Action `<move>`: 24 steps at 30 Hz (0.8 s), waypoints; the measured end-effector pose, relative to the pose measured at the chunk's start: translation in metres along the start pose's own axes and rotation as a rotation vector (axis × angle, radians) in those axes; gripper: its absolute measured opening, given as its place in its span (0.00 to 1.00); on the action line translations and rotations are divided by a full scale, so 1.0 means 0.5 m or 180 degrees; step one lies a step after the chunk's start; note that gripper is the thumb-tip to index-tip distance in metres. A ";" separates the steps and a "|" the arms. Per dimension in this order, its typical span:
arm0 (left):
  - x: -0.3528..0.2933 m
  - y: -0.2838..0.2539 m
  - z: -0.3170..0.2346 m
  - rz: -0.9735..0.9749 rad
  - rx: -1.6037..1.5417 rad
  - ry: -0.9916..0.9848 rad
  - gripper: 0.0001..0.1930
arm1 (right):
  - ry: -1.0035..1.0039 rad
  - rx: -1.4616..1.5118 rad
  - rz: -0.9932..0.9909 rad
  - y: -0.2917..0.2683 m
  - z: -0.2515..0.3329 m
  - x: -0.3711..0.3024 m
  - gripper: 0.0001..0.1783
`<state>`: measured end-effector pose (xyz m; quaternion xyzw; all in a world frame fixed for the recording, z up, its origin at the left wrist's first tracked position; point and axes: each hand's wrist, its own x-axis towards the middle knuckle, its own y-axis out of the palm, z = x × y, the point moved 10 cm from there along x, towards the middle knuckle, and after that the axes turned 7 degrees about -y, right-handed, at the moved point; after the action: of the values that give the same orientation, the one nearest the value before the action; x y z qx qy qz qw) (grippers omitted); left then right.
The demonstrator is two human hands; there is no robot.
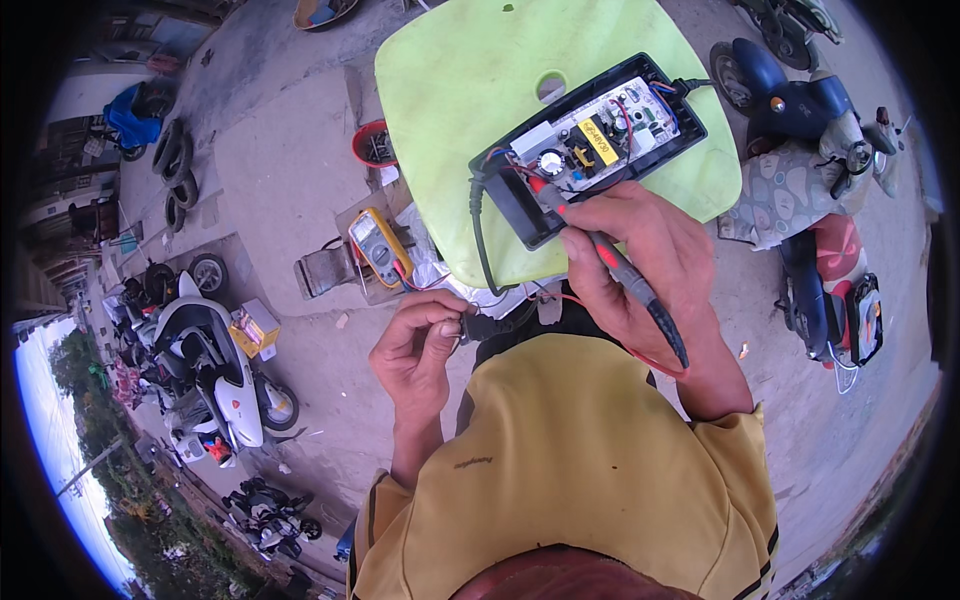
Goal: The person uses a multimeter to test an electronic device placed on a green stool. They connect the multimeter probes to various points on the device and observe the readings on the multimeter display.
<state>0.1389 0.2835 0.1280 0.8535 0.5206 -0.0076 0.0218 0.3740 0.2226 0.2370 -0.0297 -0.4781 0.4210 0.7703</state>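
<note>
My right hand (pixel 645 260) grips a red-and-black multimeter probe (pixel 625 270) like a pen. Its front end reaches the cable end of an open charger's circuit board (pixel 597 145); whether the tip touches cannot be seen. The board, with yellow and white parts, lies in a black case (pixel 520 215) on a light green stool (pixel 430 120). A black cable (pixel 477 225) leaves the case and hangs over the stool's near edge. Below that edge my left hand (pixel 415 345) pinches a small dark plug-like piece (pixel 485 325), partly hidden by the fingers. A red lead (pixel 645 362) trails from the probe.
Left of the stool lies a yellow multimeter (pixel 378 248), near a red bowl (pixel 374 145) of small parts. Scooters stand at left, including a white one (pixel 225 365), beside a yellow carton (pixel 254 327). More scooters (pixel 800 110) stand at right. Loose tyres (pixel 175 160) lie farther off.
</note>
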 end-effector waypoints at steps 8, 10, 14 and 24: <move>-0.001 -0.007 0.003 0.0030 -0.0050 -0.0064 0.04 | 0.0129 0.0028 0.0199 0.008 0.005 0.012 0.16; 0.000 -0.008 0.002 0.0030 -0.0035 -0.0079 0.05 | 0.0222 -0.0034 0.0315 0.012 0.009 0.023 0.14; -0.003 -0.012 -0.004 0.0027 -0.0075 -0.0018 0.04 | 0.0346 -0.0356 0.0688 0.030 0.027 0.047 0.11; 0.005 -0.063 -0.032 0.0485 -0.1919 -0.0298 0.12 | 0.0617 -0.0302 0.0743 0.037 0.034 0.048 0.04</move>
<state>0.1120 0.3010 0.1429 0.8438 0.4324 0.1095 0.2983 0.3540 0.2449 0.2549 -0.1618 -0.4141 0.4798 0.7564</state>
